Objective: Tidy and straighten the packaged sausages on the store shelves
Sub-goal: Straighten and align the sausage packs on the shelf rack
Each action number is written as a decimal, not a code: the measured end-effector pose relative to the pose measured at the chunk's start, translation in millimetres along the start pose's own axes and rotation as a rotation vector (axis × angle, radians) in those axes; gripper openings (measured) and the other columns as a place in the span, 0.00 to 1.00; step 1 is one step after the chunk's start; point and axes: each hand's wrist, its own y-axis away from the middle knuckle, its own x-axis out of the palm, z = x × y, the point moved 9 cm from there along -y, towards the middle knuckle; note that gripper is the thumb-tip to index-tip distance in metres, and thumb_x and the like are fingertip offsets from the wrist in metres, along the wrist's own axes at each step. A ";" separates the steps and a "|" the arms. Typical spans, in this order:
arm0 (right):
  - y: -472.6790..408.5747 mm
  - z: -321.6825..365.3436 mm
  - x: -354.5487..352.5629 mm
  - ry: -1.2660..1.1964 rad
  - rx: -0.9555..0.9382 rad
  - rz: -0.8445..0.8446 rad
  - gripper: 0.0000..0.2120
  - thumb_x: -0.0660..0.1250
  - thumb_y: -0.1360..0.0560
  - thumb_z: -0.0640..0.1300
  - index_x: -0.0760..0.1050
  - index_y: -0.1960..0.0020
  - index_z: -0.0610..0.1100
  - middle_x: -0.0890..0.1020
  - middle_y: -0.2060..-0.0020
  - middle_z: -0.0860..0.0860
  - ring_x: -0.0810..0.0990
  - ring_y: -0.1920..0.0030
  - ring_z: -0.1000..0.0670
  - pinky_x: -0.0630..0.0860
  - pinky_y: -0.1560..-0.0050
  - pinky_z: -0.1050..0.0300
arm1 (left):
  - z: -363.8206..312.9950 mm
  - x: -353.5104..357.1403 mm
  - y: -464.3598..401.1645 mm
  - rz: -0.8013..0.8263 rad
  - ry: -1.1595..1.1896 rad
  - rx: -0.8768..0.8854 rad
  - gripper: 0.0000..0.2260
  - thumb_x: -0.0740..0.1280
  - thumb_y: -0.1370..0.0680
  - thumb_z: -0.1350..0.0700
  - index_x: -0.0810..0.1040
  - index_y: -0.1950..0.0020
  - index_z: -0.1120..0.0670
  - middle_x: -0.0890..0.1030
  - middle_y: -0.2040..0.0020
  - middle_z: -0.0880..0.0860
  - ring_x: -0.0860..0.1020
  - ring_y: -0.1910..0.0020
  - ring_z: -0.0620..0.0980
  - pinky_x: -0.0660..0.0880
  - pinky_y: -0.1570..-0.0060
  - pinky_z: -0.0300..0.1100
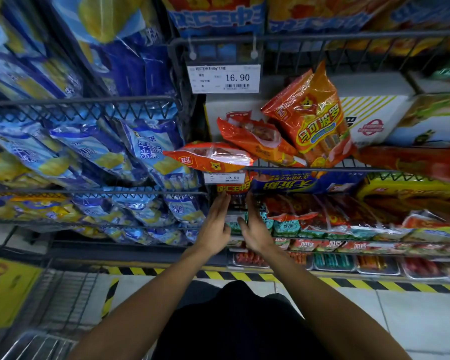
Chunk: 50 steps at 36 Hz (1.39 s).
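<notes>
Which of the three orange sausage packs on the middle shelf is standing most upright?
The rightmost orange pack, with the big yellow label; it stands tall, leaning against the white box, while the other two lie flatter to its left.

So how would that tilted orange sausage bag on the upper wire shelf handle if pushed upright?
The orange sausage bag looks glossy, so probably slippery. Its crinkled film suggests it would flop rather than stand stiffly. Already leaning on its neighbours, it could slump again.

dim, even store light | glare on glossy packets (pixel 309 118) | left and right edges blurred | wide-angle bending
</notes>
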 end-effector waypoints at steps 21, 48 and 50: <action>122.9 28.3 -159.5 0.126 -0.224 -0.567 0.16 0.69 0.21 0.36 0.77 0.34 0.43 0.81 0.40 0.53 0.78 0.38 0.55 0.73 0.35 0.62 | -67.2 34.3 -19.5 0.152 0.192 0.161 0.36 0.74 0.23 0.59 0.61 0.19 0.47 0.63 0.21 0.45 0.60 0.23 0.40 0.57 0.28 0.30; 80.6 10.0 -170.1 -0.097 -0.023 -0.220 0.37 0.79 0.32 0.54 0.67 0.27 0.55 0.76 0.35 0.62 0.72 0.35 0.67 0.71 0.31 0.61 | -96.7 -43.8 -21.4 -0.197 0.672 0.079 0.12 0.71 0.24 0.67 0.84 0.42 0.56 0.85 0.49 0.41 0.83 0.46 0.39 0.79 0.44 0.36; 81.4 14.6 -165.4 -0.153 -0.019 -0.193 0.33 0.78 0.32 0.53 0.70 0.31 0.55 0.77 0.39 0.66 0.73 0.37 0.69 0.72 0.33 0.61 | -94.8 -48.0 -19.7 -0.199 0.818 0.004 0.13 0.71 0.24 0.69 0.82 0.41 0.58 0.85 0.51 0.43 0.84 0.50 0.38 0.80 0.48 0.34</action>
